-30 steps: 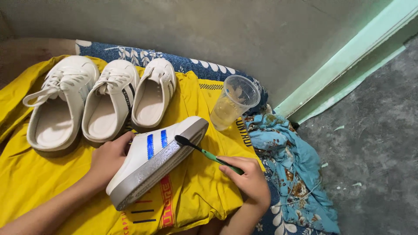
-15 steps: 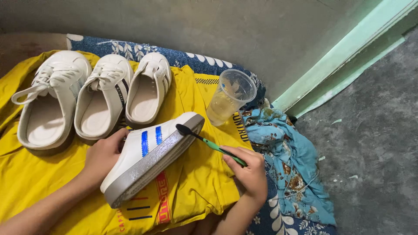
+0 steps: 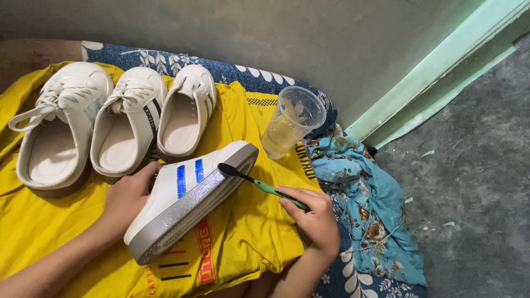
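Grey concrete floor [image 3: 475, 182] and wall w/ a pale green skirting [image 3: 441, 77] frame the scene. On the floor lies a yellow cloth [image 3: 243, 232] over a dark blue floral fabric [image 3: 221, 69], w/ a light blue patterned cloth [image 3: 364, 193] bunched to the right.

Three white slip-on shoes sit in a row at the top of the yellow cloth – a laced one [image 3: 55, 132] far left, a second [image 3: 128, 127] beside it, a third [image 3: 186, 113] touching that one. All look fairly clean as far as can be told.

The fourth shoe, white w/ two blue stripes [image 3: 187, 193], is tilted on its side near the middle of the yellow cloth, grey sole edge facing the camera. Left hand [image 3: 128, 196] steadies it at the heel end, fingers curled over the upper. Right hand [image 3: 314, 215] has fingers pinching a green-handled toothbrush [image 3: 259, 185], its dark bristle head touching the shoe near the toe, just beside the stripes.

A clear plastic cup [image 3: 290, 124] w/ some yellowish liquid stands just past the toe.

Judging by this – scrubbing is mid-way on this shoe; the sole edge looks dull and prob. undone.
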